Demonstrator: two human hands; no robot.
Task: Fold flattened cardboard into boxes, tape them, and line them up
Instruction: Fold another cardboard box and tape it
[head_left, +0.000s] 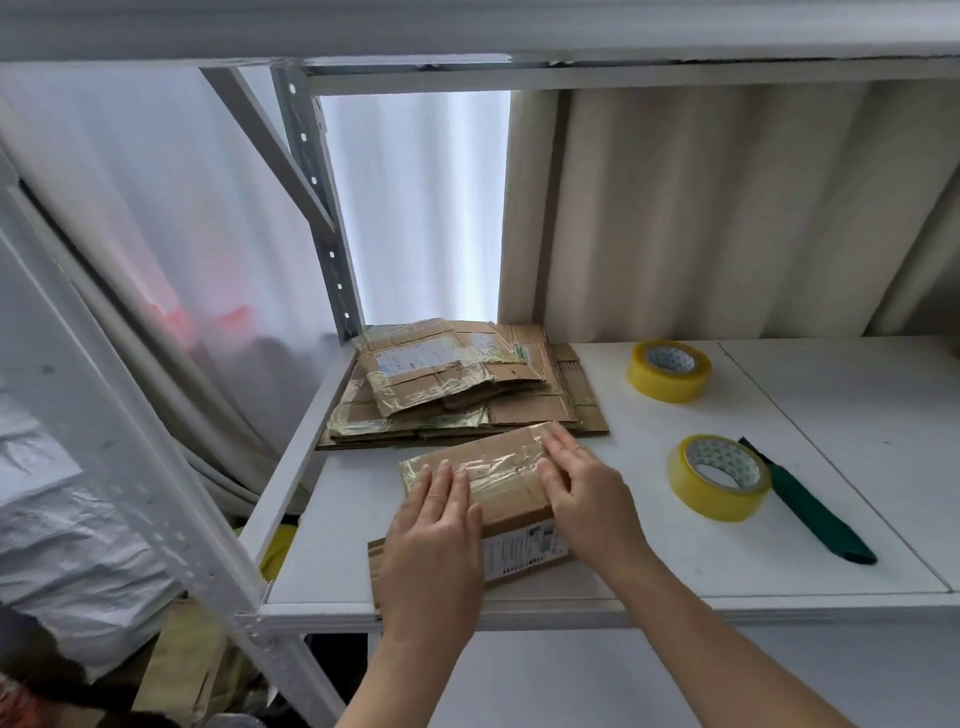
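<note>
Near the lower centre of the frame, the left hand (434, 540) is lying flat, fingers straight and together, pressing down on the flattened box (498, 499), which is sitting at the front edge of the shelf (675, 566). The right hand (587, 499) is resting just beside it, fingers extended over the box's right side and reaching toward its far edge; neither hand is gripping anything. Judged from this placement, both palms are pinning the cardboard so it is not sliding while the person is getting ready to open it up; old tape is showing glossy across its top face and a printed label is facing the viewer at the near end. To the right of centre, one tape roll (719, 478) is lying flat within easy reach of the right hand, with a green-handled cutter (810, 514) touching or just beside it. Farther back, a second roll (669, 370) is sitting apart from the first. At centre, behind the box, the stack (457, 384) of flattened cartons is waiting against the rear upright, likely as the supply. No finished box is visible, so folding appears to be only starting.
</note>
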